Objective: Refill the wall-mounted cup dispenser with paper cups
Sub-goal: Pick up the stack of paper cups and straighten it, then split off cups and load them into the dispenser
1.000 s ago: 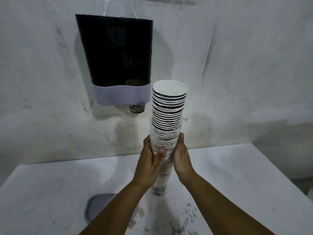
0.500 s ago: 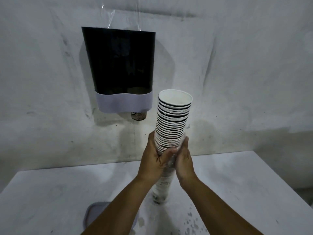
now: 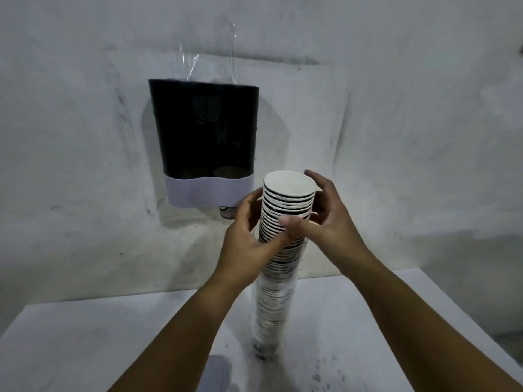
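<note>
1. Stack of paper cups (image 3: 285,222): upright on the worktop (image 3: 85,335), base standing in a clear sleeve; I see none loaded yet.
2. Left hand (image 3: 246,239): fingers and thumb curled round the stack's upper part.
3. Right hand (image 3: 325,219): thumb pressed on the stack front, fingers curved behind the top cups.
4. Dispenser (image 3: 203,131): on the wall up and left of my hands, one cup (image 3: 227,212) poking below.
5. Remaining, I judge: separate a batch, lift, insert.
</note>
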